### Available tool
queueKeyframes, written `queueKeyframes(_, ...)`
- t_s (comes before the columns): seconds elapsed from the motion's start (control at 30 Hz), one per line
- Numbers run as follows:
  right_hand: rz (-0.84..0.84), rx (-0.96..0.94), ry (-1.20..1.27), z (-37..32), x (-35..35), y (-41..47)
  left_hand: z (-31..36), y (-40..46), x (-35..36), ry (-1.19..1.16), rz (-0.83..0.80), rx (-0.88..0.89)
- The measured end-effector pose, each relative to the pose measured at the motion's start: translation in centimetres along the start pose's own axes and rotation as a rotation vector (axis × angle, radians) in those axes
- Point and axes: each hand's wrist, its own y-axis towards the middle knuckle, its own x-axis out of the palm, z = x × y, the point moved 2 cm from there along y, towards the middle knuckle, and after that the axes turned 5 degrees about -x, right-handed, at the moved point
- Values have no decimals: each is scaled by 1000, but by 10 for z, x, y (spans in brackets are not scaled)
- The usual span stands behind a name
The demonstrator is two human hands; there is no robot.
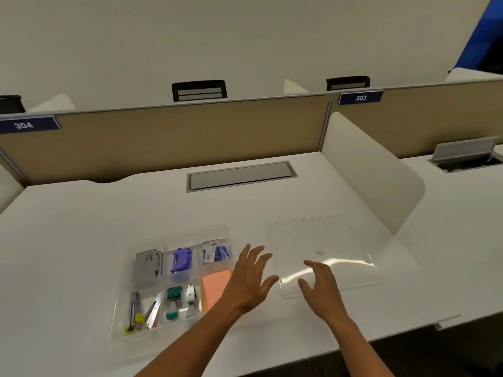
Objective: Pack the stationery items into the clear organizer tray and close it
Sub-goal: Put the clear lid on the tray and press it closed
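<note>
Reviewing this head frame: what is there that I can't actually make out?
- Orange sticky notes: right part hidden by the left hand.
- Clear lid: near-left corner covered by the right hand; contact unclear.
- Packet in the organizer tray: print too small and blurred.
- Both forearms: cut off by the bottom edge.

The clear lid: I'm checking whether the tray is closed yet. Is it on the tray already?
No. The clear lid lies flat on the desk to the right of the open organizer tray, with both hands reaching toward it.
</note>
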Motion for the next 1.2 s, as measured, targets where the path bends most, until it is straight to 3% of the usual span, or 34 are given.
queueKeyframes(0.33,-253,-21,-508,55,5,-27,31,-5,48,38,-332,48)
queueKeyframes(0.5,-248,-42,-543,54,10,-39,34,-19,61,128,-440,14)
queueKeyframes(0.63,-223,-19,-518,56,14,-55,35,-36,70,280,-520,98)
queueKeyframes(0.83,-217,-99,-487,68,14,-83,34,-52,73,393,-397,197)
queueKeyframes(1.1,-233,-184,-421,63,-3,-107,33,-60,57,314,-193,375)
queueKeyframes(1.2,-222,-204,-347,58,-13,-108,33,-67,50,202,-156,324)
